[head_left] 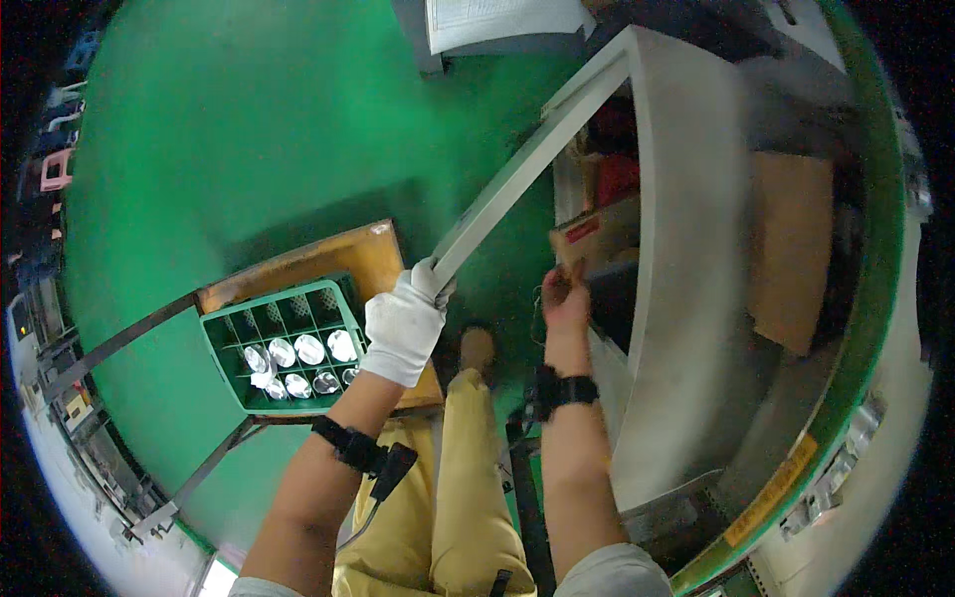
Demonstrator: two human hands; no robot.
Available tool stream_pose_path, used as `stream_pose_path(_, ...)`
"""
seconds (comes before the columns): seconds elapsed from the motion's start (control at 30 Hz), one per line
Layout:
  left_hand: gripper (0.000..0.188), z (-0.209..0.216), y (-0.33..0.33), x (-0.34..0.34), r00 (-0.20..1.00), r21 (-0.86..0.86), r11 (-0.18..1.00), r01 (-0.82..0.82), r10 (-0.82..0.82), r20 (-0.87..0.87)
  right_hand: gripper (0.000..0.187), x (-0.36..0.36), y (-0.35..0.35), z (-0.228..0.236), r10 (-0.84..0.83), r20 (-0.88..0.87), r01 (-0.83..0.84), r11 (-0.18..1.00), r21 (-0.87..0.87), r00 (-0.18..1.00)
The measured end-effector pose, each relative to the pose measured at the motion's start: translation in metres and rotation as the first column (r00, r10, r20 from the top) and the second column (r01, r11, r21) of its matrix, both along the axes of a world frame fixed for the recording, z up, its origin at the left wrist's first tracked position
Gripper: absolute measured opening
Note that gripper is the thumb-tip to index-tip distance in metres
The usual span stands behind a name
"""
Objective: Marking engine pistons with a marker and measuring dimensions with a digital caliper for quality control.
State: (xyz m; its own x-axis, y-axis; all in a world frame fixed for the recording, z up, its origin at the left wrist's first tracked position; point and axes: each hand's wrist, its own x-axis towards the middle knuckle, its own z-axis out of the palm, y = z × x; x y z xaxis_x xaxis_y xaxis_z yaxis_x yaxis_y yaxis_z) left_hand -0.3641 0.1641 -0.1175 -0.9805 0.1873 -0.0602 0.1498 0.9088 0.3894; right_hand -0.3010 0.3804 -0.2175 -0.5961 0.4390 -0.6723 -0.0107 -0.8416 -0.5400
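Observation:
My left hand (403,326), in a white glove, is closed around the edge of a pale grey cabinet door (542,154) that stands swung out. My bare right hand (566,297) reaches to the opening of the grey cabinet (686,119). Its fingers pinch the near corner of a brown cardboard box (609,234) with a red label. Most of that box lies inside the cabinet, and its far end is hidden by the cabinet's side. Something red (617,179) shows behind it in the dark interior.
Left of my legs, a green divided crate (229,363) with several shiny silver-topped round pieces rests on a wooden board (298,261) on a metal-framed cart (139,328). A brown cardboard sheet (791,249) is at the right. A grey table (507,45) stands ahead on the green floor.

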Motion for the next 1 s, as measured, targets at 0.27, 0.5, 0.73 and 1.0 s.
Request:
stream_pose_path(0.27, 0.034, 0.02, 0.006, 0.003, 0.975, -0.124, 0.991, 0.043, -0.014, 0.222, 0.02, 0.1, -0.101, 0.082, 0.004, 0.251, 0.081, 0.941, -0.329, 0.968)
stream_pose_path(0.5, 0.033, 0.026, 0.013, 0.017, 0.951, -0.158, 0.981, 0.112, -0.06, 0.303, 0.026, 0.192, -0.141, 0.154, 0.081, 0.219, -0.009, 0.95, -0.311, 0.972)
stream_pose_path(0.73, 0.039, 0.042, 0.023, 0.01, 0.835, -0.084, 0.995, 0.051, 0.004, 0.55, 0.031, 0.159, -0.099, 0.109, 0.019, 0.165, 0.024, 0.967, -0.255, 0.986)
stream_pose_path(1.0, 0.039, 0.036, 0.01, 0.021, 0.885, -0.19, 0.971, 0.145, -0.041, 0.465, 0.028, 0.082, -0.036, 0.038, -0.107, 0.184, 0.153, 0.954, -0.258, 0.977)
